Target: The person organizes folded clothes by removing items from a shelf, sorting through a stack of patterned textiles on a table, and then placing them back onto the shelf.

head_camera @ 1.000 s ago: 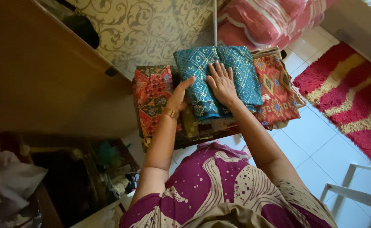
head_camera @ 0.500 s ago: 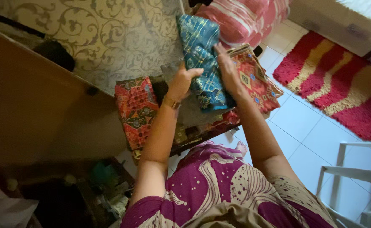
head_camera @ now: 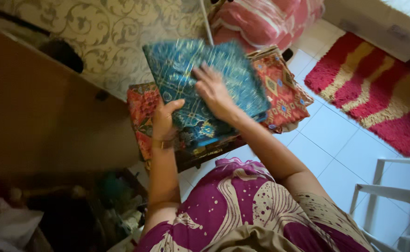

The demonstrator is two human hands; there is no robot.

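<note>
- My left hand point(head_camera: 164, 122) grips the near left edge of the folded teal cloth point(head_camera: 186, 74), thumb on top.
- My right hand point(head_camera: 213, 91) lies flat and spread on the cloth's upper face.
- The teal cloth sits lifted over the stacked red patterned fabrics point(head_camera: 284, 91), blurred.
- A red shaggy rug point(head_camera: 377, 88) lies on the white tiled floor point(head_camera: 335, 149) to my right.
</note>
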